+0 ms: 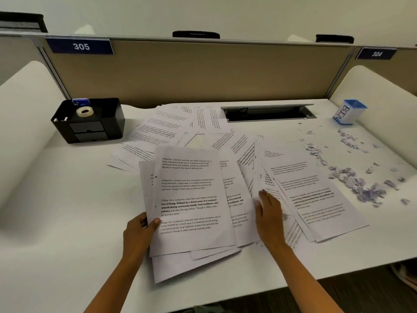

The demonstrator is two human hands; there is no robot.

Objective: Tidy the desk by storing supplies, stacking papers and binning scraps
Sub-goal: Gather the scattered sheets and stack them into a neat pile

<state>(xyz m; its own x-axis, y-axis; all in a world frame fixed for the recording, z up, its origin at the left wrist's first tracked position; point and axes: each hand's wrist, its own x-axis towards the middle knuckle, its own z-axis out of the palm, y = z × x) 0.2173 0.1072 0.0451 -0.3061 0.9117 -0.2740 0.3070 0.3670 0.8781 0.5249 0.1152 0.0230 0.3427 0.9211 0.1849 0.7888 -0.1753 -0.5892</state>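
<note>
Printed white sheets lie scattered across the middle of the white desk (67, 199). My left hand (140, 231) grips the lower left edge of a small stack of papers (191, 204), thumb on top. My right hand (269, 213) lies flat with fingers apart on loose sheets (316, 195) to the right, holding nothing. Torn paper scraps (361, 177) are strewn along the right side. A small blue and white cup marked BIN (348, 112) stands at the back right. A black desk organiser (90, 125) at the back left holds a tape roll (85, 111).
A tan partition (203, 71) closes the back of the desk, with a cable slot (268, 112) in front of it. White curved side panels flank both ends. The desk's front edge runs just below my forearms.
</note>
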